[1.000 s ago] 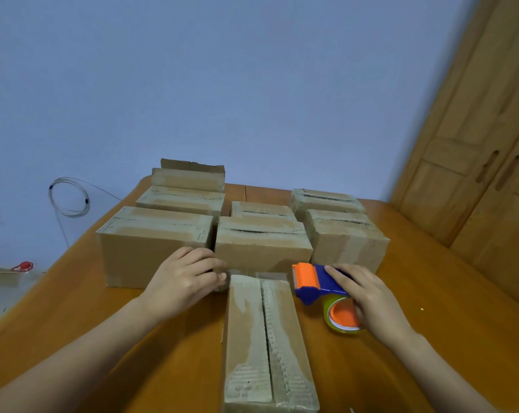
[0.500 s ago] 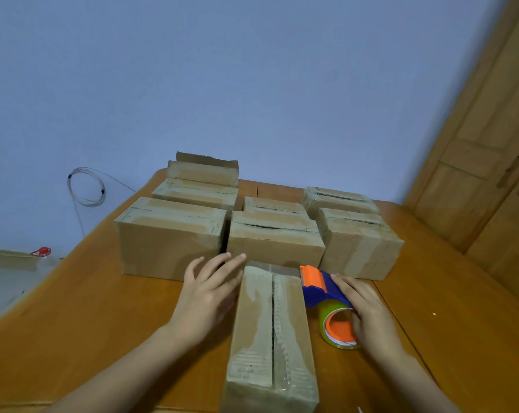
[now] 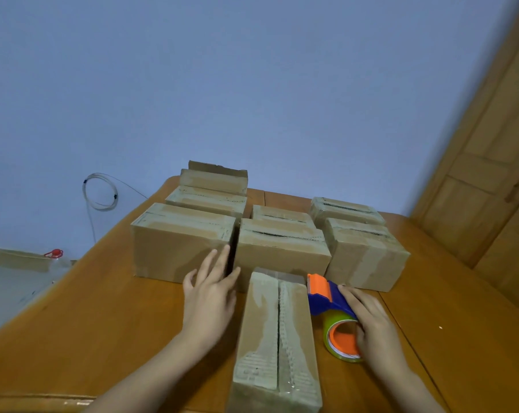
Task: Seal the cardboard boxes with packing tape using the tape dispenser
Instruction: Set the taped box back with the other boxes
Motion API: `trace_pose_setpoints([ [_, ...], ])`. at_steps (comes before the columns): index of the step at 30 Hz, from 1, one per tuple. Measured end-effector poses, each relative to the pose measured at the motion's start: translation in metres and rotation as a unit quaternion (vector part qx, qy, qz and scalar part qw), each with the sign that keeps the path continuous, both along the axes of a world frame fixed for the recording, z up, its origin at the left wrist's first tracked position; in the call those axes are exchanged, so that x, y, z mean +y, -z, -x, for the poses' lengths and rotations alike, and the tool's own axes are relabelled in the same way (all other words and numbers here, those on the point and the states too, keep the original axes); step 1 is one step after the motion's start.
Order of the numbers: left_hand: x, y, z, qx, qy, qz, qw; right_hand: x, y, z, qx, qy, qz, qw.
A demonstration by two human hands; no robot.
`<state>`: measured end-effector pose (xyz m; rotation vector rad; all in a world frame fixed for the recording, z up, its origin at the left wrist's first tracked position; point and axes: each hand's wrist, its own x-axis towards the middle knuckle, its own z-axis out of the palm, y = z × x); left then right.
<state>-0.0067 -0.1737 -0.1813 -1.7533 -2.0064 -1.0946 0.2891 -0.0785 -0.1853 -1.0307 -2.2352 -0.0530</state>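
Note:
A long narrow cardboard box (image 3: 277,338) lies in front of me on the wooden table (image 3: 103,317), its top seam running away from me with worn tape along it. My left hand (image 3: 210,290) is flat with straight fingers against the box's left side. To the right of the box lies a blue and orange tape dispenser (image 3: 326,296) with a green-rimmed tape roll (image 3: 340,338). My right hand (image 3: 371,326) rests over the dispenser and roll, fingers curved round them.
Several more cardboard boxes stand in rows behind, the nearest ones being a large box (image 3: 182,239), a middle box (image 3: 282,248) and a right box (image 3: 365,254). A wooden wardrobe (image 3: 490,189) rises at the right. A coiled cable (image 3: 100,192) hangs on the wall.
My left hand has opened from curled fingers to flat and slid alongside the narrow box. The view has tilted upward slightly. My right hand stays on the dispenser.

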Motion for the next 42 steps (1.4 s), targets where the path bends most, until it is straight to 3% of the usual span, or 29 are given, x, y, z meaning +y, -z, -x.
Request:
trace_pose_setpoints([
  [5, -0.009, -0.009, -0.015, 0.034, 0.042, -0.025, 0.998, 0.0, 0.002, 0.0, -0.006, 0.011, -0.012, 1.0],
  [7, -0.014, -0.004, -0.019, -0.002, 0.071, 0.0, 0.997, 0.0, 0.004, 0.001, -0.004, 0.015, -0.014, 1.0],
  [13, -0.022, 0.001, -0.019, -0.261, 0.157, 0.1, 0.947, -0.003, 0.004, 0.003, 0.002, 0.021, -0.019, 1.0],
  [17, -0.025, -0.006, -0.023, -0.466, 0.168, 0.093, 0.864, -0.003, 0.005, 0.003, 0.009, 0.019, -0.019, 1.0],
  [22, -0.026, -0.01, -0.028, -0.55, 0.139, 0.08, 0.82, -0.002, 0.006, 0.004, 0.016, 0.025, -0.02, 0.999],
  [25, -0.029, -0.008, -0.029, -0.547, 0.138, 0.082, 0.822, -0.004, 0.007, 0.005, 0.017, 0.029, -0.018, 0.999],
  [32, -0.04, 0.002, -0.022, -0.436, 0.1, 0.139, 0.884, -0.005, 0.006, 0.005, 0.016, 0.032, -0.014, 0.999],
  [38, -0.04, -0.058, -0.019, -0.356, 0.087, 0.089, 0.926, -0.012, 0.005, 0.015, 0.011, 0.039, -0.033, 0.999],
  [42, -0.042, -0.084, -0.037, -0.259, 0.083, 0.196, 0.942, -0.016, 0.007, 0.02, 0.016, 0.051, -0.04, 0.998],
])
